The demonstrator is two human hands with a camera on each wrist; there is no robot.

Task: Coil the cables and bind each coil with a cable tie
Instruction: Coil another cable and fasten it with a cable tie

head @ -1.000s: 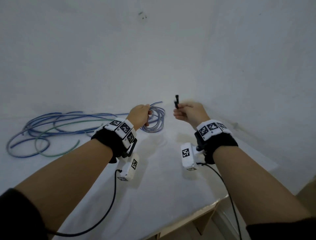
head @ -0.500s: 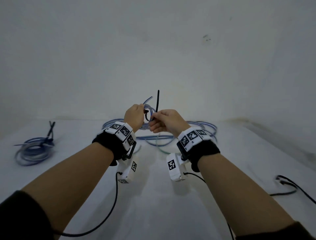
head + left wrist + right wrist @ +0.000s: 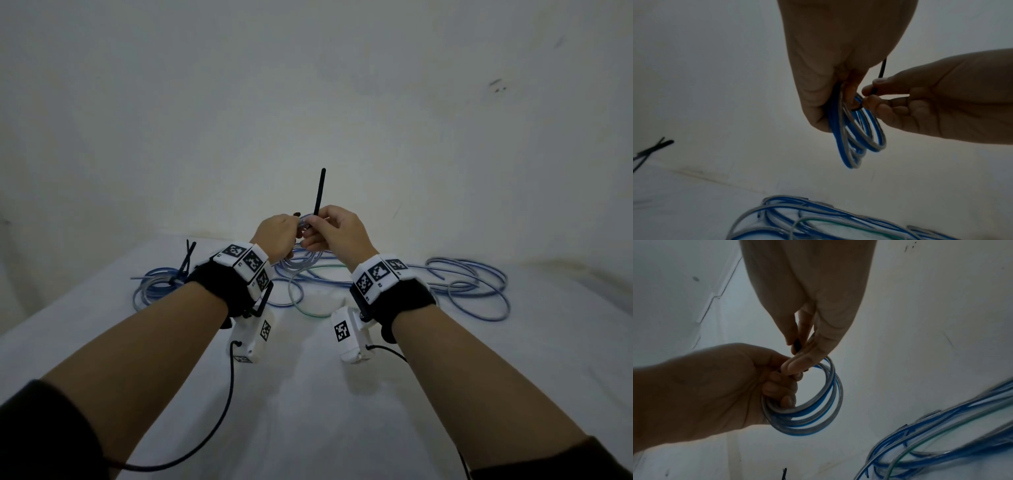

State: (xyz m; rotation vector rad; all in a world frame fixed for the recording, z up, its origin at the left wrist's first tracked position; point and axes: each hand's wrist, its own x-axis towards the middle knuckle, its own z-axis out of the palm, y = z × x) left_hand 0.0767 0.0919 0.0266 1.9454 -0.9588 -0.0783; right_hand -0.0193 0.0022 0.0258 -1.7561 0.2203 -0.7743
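The fingers [image 3: 777, 386] of the left hand [image 3: 277, 233] are curled through a small blue coil [image 3: 813, 405], gripping it above the bench [image 3: 308, 428]. The right hand [image 3: 337, 231] pinches a black cable tie [image 3: 319, 192] between thumb and forefinger, touching the coil's top; the tie's tail stands upright above both hands. In the left wrist view the tie [image 3: 880, 71] bends under the right fingers [image 3: 877, 82] towards the coil [image 3: 855, 138].

Compared with half a second ago, the hands have closed together and sit slightly higher, and the tie's tail pokes up further. The bound coil [image 3: 157, 287], with its own black tie, now lies closer behind the left wrist.

Loose blue cables [image 3: 472, 284], one green strand among them, sprawl on the bench beyond and right of the hands. The near bench in front of the forearms is bare white, and the wall [image 3: 308, 102] rises just behind the cables. I see no containers.
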